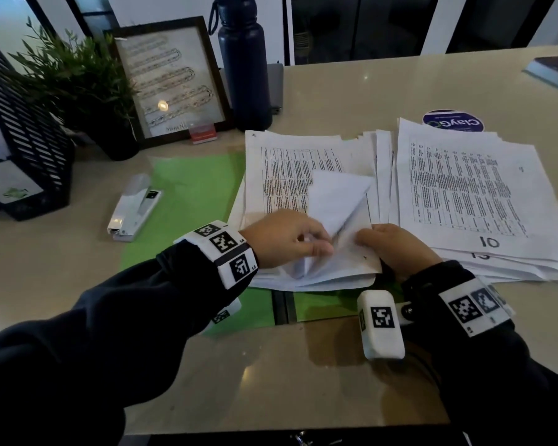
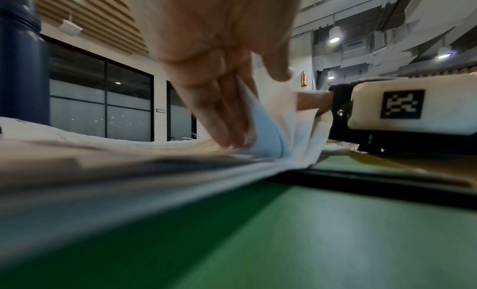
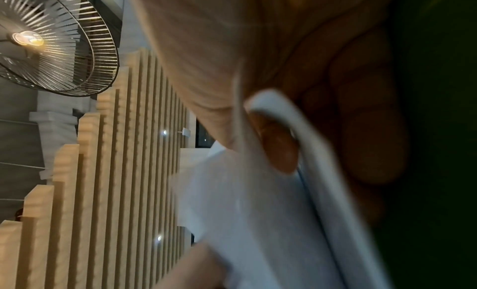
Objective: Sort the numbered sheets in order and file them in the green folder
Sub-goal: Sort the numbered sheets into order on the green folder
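Observation:
A stack of printed sheets (image 1: 287,175) lies on the open green folder (image 1: 190,191) at the table's middle. My left hand (image 1: 303,243) pinches several near corners of this stack, and they stand curled up, blank side showing (image 1: 335,197). In the left wrist view the fingers (image 2: 224,114) lie between the lifted sheets (image 2: 273,128), above the green folder (image 2: 284,232). My right hand (image 1: 377,243) grips the stack's near right corner, with its thumb over the sheets (image 3: 258,212). A second, fanned pile (image 1: 464,188) to the right has a top sheet marked 10 (image 1: 489,242).
A white stapler (image 1: 132,207) lies left of the folder. At the back stand a dark bottle (image 1: 244,66), a picture frame (image 1: 171,82), a plant (image 1: 78,75) and a black mesh file holder (image 1: 23,140). A round sticker (image 1: 453,121) and a book (image 1: 554,72) are at the far right.

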Demonstrator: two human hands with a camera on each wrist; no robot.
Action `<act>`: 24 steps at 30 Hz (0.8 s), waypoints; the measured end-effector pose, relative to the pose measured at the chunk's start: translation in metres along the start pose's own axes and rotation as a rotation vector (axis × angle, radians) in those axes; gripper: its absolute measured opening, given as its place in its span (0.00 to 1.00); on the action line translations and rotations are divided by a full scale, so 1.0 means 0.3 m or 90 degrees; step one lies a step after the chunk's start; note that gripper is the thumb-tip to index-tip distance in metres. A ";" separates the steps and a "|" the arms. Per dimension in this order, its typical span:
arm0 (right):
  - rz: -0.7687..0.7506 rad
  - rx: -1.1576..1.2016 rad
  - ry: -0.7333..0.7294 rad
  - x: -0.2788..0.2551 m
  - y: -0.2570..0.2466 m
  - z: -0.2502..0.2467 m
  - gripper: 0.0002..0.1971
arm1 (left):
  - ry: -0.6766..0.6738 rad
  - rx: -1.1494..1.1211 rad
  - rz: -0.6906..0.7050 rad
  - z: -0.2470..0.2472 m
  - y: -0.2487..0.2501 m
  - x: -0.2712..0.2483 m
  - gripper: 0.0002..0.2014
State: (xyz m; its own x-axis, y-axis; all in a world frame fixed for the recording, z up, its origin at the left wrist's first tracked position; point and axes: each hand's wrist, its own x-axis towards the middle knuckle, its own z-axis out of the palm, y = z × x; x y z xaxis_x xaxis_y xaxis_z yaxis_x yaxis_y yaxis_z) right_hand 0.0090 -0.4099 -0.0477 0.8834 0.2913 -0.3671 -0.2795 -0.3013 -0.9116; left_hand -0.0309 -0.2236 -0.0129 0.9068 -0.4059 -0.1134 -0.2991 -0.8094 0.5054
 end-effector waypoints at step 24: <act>0.026 -0.049 -0.005 0.007 0.003 -0.001 0.18 | 0.453 -0.160 -0.042 -0.028 -0.024 -0.014 0.27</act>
State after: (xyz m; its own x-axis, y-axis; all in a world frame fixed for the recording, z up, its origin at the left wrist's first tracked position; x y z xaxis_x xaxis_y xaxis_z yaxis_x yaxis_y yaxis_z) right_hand 0.0108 -0.4100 -0.0491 0.8684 0.2845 -0.4060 -0.2858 -0.3818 -0.8789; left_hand -0.0299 -0.2125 -0.0089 0.9188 0.0817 0.3862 -0.2377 -0.6665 0.7066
